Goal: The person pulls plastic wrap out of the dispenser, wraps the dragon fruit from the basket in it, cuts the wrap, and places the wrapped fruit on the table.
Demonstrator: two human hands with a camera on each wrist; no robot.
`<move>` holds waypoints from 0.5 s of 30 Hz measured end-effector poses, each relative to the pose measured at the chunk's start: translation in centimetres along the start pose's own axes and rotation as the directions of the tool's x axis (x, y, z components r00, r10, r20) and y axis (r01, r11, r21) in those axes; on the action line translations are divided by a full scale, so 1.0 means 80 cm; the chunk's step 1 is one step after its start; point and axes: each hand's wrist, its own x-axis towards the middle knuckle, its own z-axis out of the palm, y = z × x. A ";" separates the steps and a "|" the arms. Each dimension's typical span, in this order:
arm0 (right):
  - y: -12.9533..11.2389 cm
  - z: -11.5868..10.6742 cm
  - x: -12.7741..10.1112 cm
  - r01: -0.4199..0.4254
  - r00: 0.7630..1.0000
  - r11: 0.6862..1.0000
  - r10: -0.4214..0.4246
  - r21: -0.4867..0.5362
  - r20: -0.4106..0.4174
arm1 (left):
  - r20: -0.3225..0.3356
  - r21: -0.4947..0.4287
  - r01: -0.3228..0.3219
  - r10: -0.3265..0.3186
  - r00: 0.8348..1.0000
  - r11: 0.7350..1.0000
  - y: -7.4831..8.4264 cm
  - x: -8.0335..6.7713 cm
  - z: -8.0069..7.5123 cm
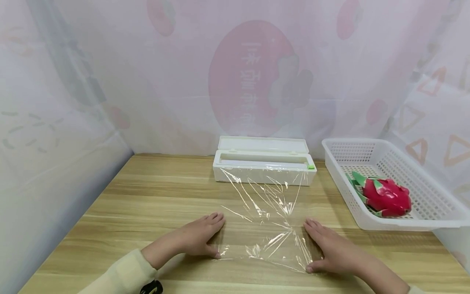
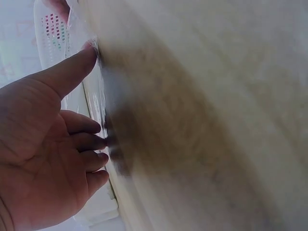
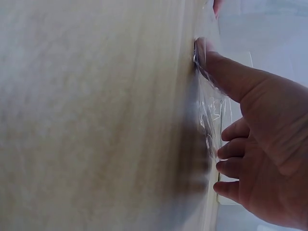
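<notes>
A sheet of clear cling film (image 1: 253, 241) stretches over the wooden table from a white cling film dispenser box (image 1: 238, 175), whose lid (image 1: 262, 144) is tipped up at the back. My left hand (image 1: 200, 236) lies at the film's left edge, fingers extended, its thumb at the near left corner. On the opposite edge, my right hand (image 1: 332, 250) has its fingers extended too, with the thumb at the near right corner. Creased film (image 3: 208, 103) runs along the right thumb and fingertips in the right wrist view. In the left wrist view, the left thumb (image 2: 77, 67) touches the film's edge.
A white plastic basket (image 1: 338, 192) stands at the right, holding a red dragon fruit (image 1: 389, 198) with green tips. A small green tab (image 1: 311, 167) sits at the dispenser's right end. Printed cloth (image 1: 176, 81) walls in the wooden table (image 1: 121, 208) at the back and sides.
</notes>
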 end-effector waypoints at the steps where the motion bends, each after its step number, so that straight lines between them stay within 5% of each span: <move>1: 0.000 0.000 0.000 -0.002 1.000 1.000 0.002 0.003 0.001 | 0.005 0.003 0.001 -0.001 1.000 1.000 0.000 0.000 0.000; 15: 0.005 0.002 -0.003 0.009 1.000 1.000 -0.009 -0.007 0.009 | 0.012 0.041 0.007 -0.008 1.000 0.999 0.003 -0.006 -0.003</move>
